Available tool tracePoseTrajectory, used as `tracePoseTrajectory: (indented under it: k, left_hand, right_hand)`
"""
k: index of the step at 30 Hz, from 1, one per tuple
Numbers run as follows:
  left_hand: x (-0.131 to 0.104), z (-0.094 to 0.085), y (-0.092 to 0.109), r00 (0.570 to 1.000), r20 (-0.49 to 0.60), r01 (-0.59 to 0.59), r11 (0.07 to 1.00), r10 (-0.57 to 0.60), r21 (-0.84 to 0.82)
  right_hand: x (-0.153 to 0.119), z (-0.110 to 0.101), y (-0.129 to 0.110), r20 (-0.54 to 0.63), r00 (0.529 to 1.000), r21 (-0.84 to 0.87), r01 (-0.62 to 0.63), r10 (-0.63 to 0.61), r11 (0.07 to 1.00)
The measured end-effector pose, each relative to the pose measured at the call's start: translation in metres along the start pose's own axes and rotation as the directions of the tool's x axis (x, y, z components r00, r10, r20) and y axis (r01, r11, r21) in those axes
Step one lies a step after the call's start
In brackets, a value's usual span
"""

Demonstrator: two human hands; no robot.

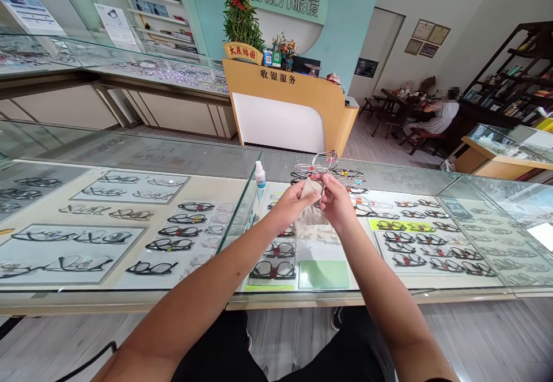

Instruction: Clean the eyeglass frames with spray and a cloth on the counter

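Note:
My left hand [294, 199] is closed on a beige cloth [311, 188], its thumb pressed along it. A pair of thin-framed eyeglasses [325, 162] rises above my fingertips, lens side away from me. Closed around the near part of these glasses, my right hand [339, 199] touches the cloth's edge. Both hands meet over the glass counter; where cloth and frame overlap is partly hidden by fingers. A white spray bottle [260, 174] with a blue label stands left of my hands. Under them a pale, wrinkled cloth-like piece [316, 220] lies near a green sheet [324, 274].
Rows of eyeglasses [273, 270] lie in the glass display case [254, 300] below and to both sides. Beyond it stands a wooden cashier desk [280, 120] with a plant on top. A person [440, 118] sits at a table at the far right.

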State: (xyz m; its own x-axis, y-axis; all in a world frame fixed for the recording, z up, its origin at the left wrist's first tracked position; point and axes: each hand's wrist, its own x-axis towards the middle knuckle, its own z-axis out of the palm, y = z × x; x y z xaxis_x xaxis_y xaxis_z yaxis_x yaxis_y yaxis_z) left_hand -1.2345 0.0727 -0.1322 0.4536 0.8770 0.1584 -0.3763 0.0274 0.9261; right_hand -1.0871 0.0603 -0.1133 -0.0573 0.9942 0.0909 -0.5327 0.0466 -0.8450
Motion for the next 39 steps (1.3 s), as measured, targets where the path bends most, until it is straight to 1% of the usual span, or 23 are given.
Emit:
tracePoseTrajectory:
  k: [5,8,10,14,16,18,20,24,26,29,33,35,37,39]
  left_hand:
    - [0.0,0.007,0.002,0.991,-0.131,-0.036,0.999,0.036,0.006]
    - [0.002,0.005,-0.001,0.986,-0.161,-0.051,0.999,0.051,0.009]
    - [0.003,0.003,-0.004,0.99,-0.133,-0.055,0.998,0.053,-0.013]
    - [0.002,0.002,-0.005,0.998,-0.031,-0.055,0.997,0.054,-0.053]
    - [0.0,0.003,-0.002,0.998,-0.003,-0.055,0.998,0.055,-0.025]
    - [-0.002,0.005,0.0,0.999,-0.004,-0.052,0.998,0.052,0.018]
    - [-0.003,0.007,0.001,0.997,-0.048,-0.053,0.998,0.054,0.039]
    - [-0.002,0.007,-0.002,0.977,-0.193,-0.076,0.995,0.088,0.066]
    - [-0.001,0.007,-0.004,0.971,-0.217,-0.085,0.993,0.101,0.081]
    - [0.0,0.005,-0.005,0.982,-0.169,-0.083,0.996,0.089,0.039]
    - [0.0,0.002,-0.002,0.999,-0.021,-0.03,0.999,0.029,-0.039]
    - [-0.001,0.001,0.0,1.0,0.017,-0.011,0.999,0.012,-0.03]
    - [-0.002,0.002,0.001,1.0,0.02,-0.002,1.0,0.002,-0.008]
    - [-0.003,0.003,0.0,1.0,-0.024,-0.012,1.0,0.012,0.009]
  right_hand:
    - [-0.007,0.009,0.007,0.033,0.996,-0.06,0.087,-0.085,0.994]
    - [-0.006,0.009,0.008,0.047,0.996,-0.059,0.078,-0.075,0.995]
    - [-0.004,0.007,0.007,0.033,0.998,-0.041,0.058,-0.057,0.997]
    - [-0.001,0.001,0.0,-0.006,1.0,-0.004,0.029,-0.029,1.0]
    - [-0.001,0.001,-0.002,-0.016,1.0,0.01,0.026,-0.026,1.0]
    - [-0.003,0.002,-0.002,-0.017,1.0,0.001,0.021,-0.021,1.0]
    - [-0.005,0.005,0.001,-0.004,0.999,-0.028,0.032,-0.032,0.999]
    - [-0.007,0.01,0.009,0.041,0.996,-0.084,0.082,-0.078,0.993]
    - [-0.006,0.011,0.01,0.048,0.996,-0.082,0.074,-0.071,0.994]
    - [-0.005,0.008,0.006,0.022,0.999,-0.055,0.05,-0.049,0.997]
    - [-0.002,0.003,-0.001,-0.009,1.0,-0.017,0.014,-0.014,1.0]
    - [0.0,0.001,-0.003,-0.028,0.999,0.006,0.019,-0.018,1.0]
    - [0.0,0.001,-0.002,-0.032,0.999,0.0,0.023,-0.023,1.0]
    - [-0.001,0.003,0.001,-0.013,0.999,-0.044,0.035,-0.036,0.998]
